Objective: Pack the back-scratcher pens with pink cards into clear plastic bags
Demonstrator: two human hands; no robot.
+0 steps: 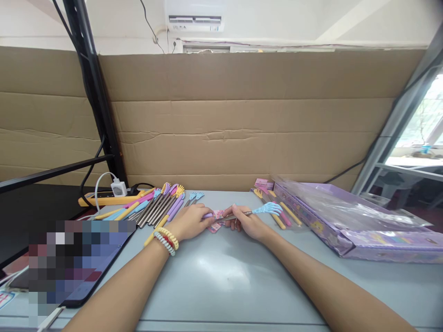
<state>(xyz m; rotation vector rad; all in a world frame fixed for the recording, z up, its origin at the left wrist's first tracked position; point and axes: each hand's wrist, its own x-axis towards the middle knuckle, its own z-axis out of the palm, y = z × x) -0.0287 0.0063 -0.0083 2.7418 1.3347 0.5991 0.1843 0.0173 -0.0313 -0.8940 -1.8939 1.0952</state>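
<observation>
Both my hands work on a back scratcher with a metal rod and a light blue hand-shaped head [268, 209]. My right hand [247, 221] is closed round its rod, the head sticking out to the right. My left hand [194, 221] has its fingers closed at the other end, where a bit of purple handle [207, 215] shows; most of that end is hidden. A pink printed card [216, 227] lies between and under the hands; I cannot tell if it is held. Left of my left hand lies a pile of back scratchers [161, 205] in several colours.
Right of my hands, more back scratchers [282, 212] lie beside a purple box [374, 246] with clear plastic bags [346, 207] on it. At left are a tablet [100, 272], its screen blurred out, and a yellow power strip [104, 201] with a white charger [118, 188]. Cardboard [242, 138] walls the back.
</observation>
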